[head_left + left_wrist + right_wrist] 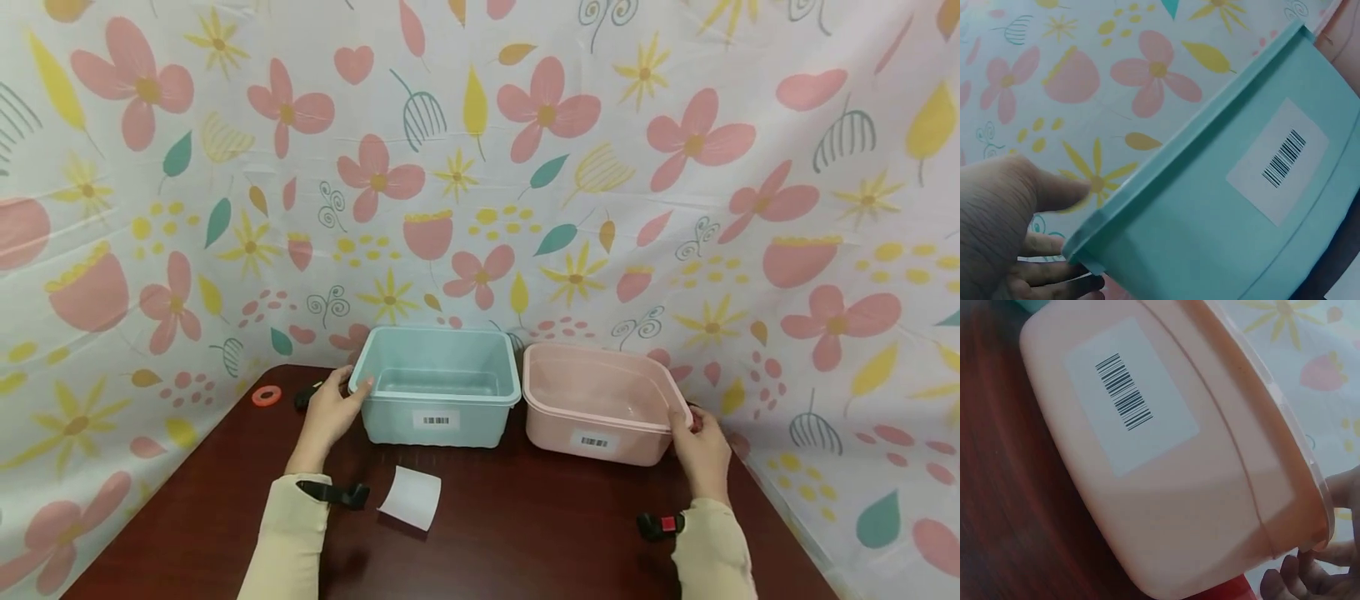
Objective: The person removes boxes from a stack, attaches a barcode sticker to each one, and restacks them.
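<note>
A light blue plastic basin (436,422) with a barcode label stands toward the back of the table. At its front left corner my left hand (335,410) holds the rim, thumb on top and fingers around the outside; the left wrist view shows this hand (1007,231) at the basin's corner. To the right stands a pink plastic basin (555,421), also with a barcode label. My right hand (701,454) grips its right rim, with the thumb over the edge and the other fingers below the lip. The insides of both basins show no contents.
A curled white paper (412,497) lies on the dark red table (517,533) in front of the blue basin. An orange-red ring (266,396) and a small black object (306,395) are at the left. Behind the table hangs a flowered cloth (480,167).
</note>
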A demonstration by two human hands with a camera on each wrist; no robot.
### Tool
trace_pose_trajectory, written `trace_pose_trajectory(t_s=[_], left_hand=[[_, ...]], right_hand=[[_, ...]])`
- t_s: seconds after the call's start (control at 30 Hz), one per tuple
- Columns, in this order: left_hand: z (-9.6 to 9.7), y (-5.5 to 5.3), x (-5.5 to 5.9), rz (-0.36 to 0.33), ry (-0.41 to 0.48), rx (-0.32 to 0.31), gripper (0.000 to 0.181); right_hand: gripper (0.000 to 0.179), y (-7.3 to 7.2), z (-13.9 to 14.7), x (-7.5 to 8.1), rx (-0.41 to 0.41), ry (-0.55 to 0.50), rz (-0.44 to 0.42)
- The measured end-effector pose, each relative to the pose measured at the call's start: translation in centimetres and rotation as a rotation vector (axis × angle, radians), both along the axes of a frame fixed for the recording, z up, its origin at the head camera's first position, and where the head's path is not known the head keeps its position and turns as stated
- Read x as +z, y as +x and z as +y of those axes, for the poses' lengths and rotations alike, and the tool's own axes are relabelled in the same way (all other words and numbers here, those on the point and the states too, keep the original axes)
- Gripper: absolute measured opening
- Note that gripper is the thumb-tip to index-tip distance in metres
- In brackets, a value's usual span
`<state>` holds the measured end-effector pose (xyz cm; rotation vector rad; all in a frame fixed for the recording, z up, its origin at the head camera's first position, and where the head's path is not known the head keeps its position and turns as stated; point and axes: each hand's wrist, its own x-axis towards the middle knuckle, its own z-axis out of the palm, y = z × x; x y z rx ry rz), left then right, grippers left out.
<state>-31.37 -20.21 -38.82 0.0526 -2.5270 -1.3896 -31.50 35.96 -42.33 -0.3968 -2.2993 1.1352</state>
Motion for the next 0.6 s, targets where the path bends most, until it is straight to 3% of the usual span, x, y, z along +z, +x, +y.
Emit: trace_pose_trajectory(t_s=[0.1, 0.23, 0.6], left_hand=[[0.19, -0.16, -0.41, -0.020, 0.010, 0.009, 0.075], [0.08, -0.15, -0.42, -0.033, 0.050, -0.004, 0.077], [-0.07, -0.27, -0.68, -0.040, 0.123, -0.033, 0.080]], right_hand=[[0.066, -0.08, 0.17, -0.32, 0.017, 0.004, -0.075], [0.059, -0.09, 0.12, -0.55, 0.019, -0.021, -0.100], [0.043, 0.21, 0.33, -0.11, -0.037, -0.039, -0.021]])
